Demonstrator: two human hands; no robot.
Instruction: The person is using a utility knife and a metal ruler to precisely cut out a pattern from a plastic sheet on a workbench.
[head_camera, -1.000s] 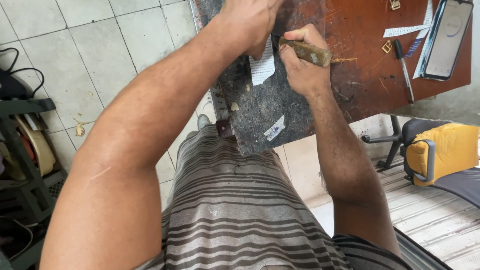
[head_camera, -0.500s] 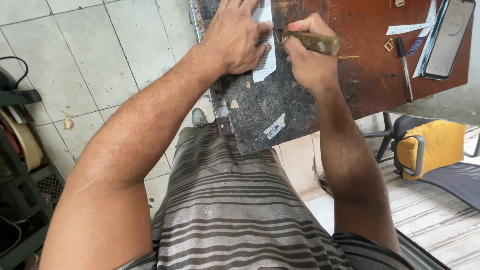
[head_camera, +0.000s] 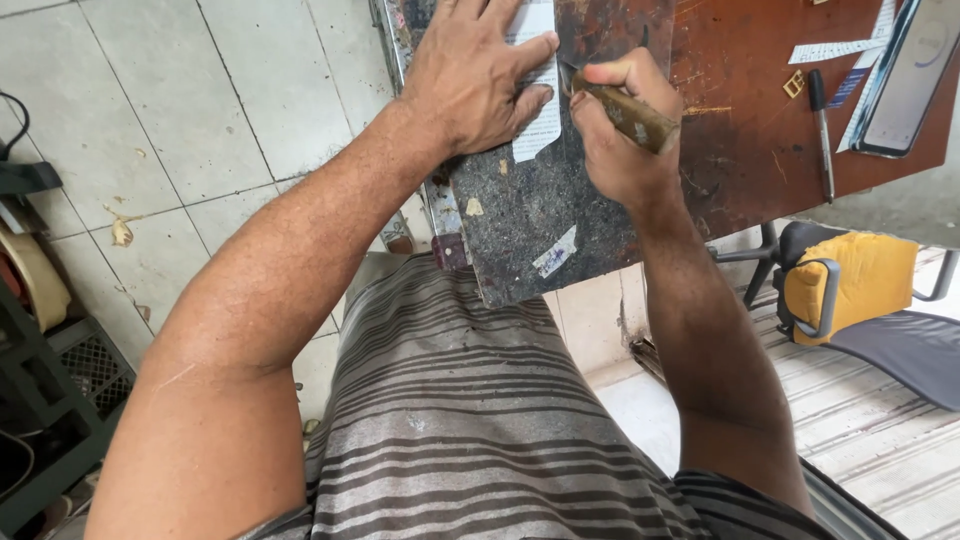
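Your striped shirt (head_camera: 480, 440) fills the lower centre of the frame. A reddish wooden table (head_camera: 740, 130) spans the upper right; a dark, gritty cutting board (head_camera: 530, 210) lies on its left edge, upper centre. A chair with a yellow cushion (head_camera: 850, 285) sits at the right edge.

Your left hand (head_camera: 470, 80) lies flat, fingers spread, pressing a white paper strip (head_camera: 535, 110) against the board at top centre; nothing gripped. Your right hand (head_camera: 615, 140), just beside it, is closed tight in a fist around a brown-handled tool (head_camera: 630, 112); its tip meets the strip's right edge, blade itself hidden.

Upper right: a dark tablet (head_camera: 905, 75), a pen (head_camera: 822, 135), more paper strips (head_camera: 835, 48), a small brass piece (head_camera: 794, 84).
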